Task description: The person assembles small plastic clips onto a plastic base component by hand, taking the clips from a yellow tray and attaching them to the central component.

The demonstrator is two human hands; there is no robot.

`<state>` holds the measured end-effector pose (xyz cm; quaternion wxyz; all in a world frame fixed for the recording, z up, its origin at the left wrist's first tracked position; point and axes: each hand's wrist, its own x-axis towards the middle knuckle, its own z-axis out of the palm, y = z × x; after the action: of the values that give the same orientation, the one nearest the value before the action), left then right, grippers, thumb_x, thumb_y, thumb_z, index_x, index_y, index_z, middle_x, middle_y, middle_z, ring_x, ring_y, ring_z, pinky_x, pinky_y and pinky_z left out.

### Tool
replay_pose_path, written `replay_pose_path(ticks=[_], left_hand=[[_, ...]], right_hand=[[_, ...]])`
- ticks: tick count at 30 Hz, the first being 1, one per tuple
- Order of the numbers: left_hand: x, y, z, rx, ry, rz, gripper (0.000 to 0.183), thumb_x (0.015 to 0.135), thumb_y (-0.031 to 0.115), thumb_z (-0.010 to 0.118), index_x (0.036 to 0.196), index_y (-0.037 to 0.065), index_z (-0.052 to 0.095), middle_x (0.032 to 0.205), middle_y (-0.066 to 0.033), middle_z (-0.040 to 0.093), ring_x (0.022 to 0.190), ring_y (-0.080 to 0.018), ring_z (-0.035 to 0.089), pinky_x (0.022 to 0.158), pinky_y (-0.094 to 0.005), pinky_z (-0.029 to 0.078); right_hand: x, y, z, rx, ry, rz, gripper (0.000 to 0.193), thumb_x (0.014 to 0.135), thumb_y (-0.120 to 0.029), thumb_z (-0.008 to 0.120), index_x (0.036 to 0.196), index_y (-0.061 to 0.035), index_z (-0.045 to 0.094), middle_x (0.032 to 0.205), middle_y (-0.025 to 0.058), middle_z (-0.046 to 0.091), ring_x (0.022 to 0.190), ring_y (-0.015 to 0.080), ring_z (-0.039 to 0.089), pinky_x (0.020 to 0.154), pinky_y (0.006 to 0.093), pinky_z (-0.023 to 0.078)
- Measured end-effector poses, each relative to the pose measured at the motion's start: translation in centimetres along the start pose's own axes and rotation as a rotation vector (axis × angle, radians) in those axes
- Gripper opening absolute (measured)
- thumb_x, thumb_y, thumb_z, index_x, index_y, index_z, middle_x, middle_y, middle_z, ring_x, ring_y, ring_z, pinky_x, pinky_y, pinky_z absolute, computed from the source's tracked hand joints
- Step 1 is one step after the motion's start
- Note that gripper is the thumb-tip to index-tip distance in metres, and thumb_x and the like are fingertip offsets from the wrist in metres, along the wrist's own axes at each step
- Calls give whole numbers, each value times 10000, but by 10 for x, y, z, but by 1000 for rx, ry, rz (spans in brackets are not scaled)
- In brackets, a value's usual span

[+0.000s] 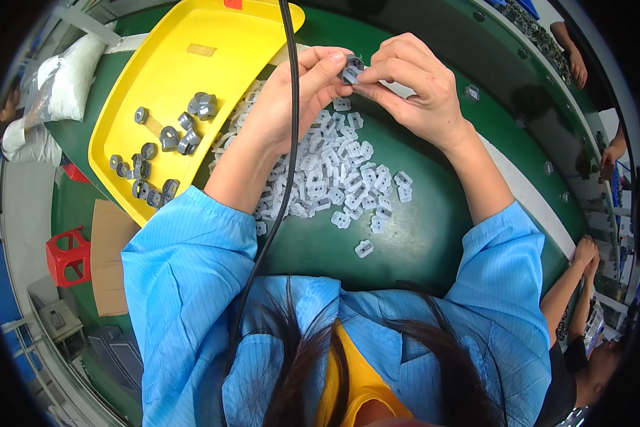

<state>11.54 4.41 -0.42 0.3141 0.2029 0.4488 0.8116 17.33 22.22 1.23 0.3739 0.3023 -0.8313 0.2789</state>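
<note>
Between both hands, above the far part of the green table, is a small dark grey round plastic part (351,69). My left hand (313,75) grips it from the left with thumb and fingers. On its other side, my right hand (416,89) pinches close against it with thumb and forefinger. Whether the right fingers hold a second small piece there, I cannot make out. Below the hands spreads a loose pile of small translucent white plastic pieces (327,174). A yellow tray (241,43) at the left holds several dark grey round parts (169,138).
A black cable (291,135) hangs across the view before my left forearm. The green table (419,249) has a single white piece near me. At the left are a filled plastic bag (71,78), a red stool (69,256) and cardboard (110,256). Other people's hands (585,256) are at the right.
</note>
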Motion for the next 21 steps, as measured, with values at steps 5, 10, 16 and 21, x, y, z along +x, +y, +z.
replay_pose_path(ticks=[5, 10, 16, 21], left_hand=[[1, 0, -2, 32, 8, 7, 263, 900, 204, 599, 1050, -10, 566, 972, -69, 582, 900, -134, 561, 812, -291, 467], [6, -1, -1, 58, -13, 5, 264, 901, 199, 594, 1039, -25, 569, 957, -77, 594, 908, -142, 568, 818, -287, 470], [5, -5, -2, 64, 9, -52, 274, 912, 223, 576, 1031, -24, 575, 953, -78, 606, 890, -146, 583, 806, -268, 476], [4, -1, -2, 46, 47, -119, 286, 925, 248, 556, 999, -26, 589, 930, -82, 616, 848, -153, 613, 790, -239, 509]], right_hand=[[2, -7, 2, 107, -28, 205, 125, 691, -63, 724, 796, -66, 656, 771, 30, 597, 739, 179, 563, 587, 291, 481], [5, -8, -4, 112, -144, 303, 129, 717, -91, 708, 832, -50, 665, 755, 39, 606, 676, 174, 564, 584, 283, 480], [3, -10, -5, 240, -183, 506, 126, 734, -94, 708, 838, -31, 676, 739, 38, 612, 652, 133, 575, 604, 249, 467], [7, -8, -3, 159, -221, 526, 145, 777, -138, 704, 873, -30, 701, 771, 30, 647, 717, 106, 596, 636, 229, 458]])
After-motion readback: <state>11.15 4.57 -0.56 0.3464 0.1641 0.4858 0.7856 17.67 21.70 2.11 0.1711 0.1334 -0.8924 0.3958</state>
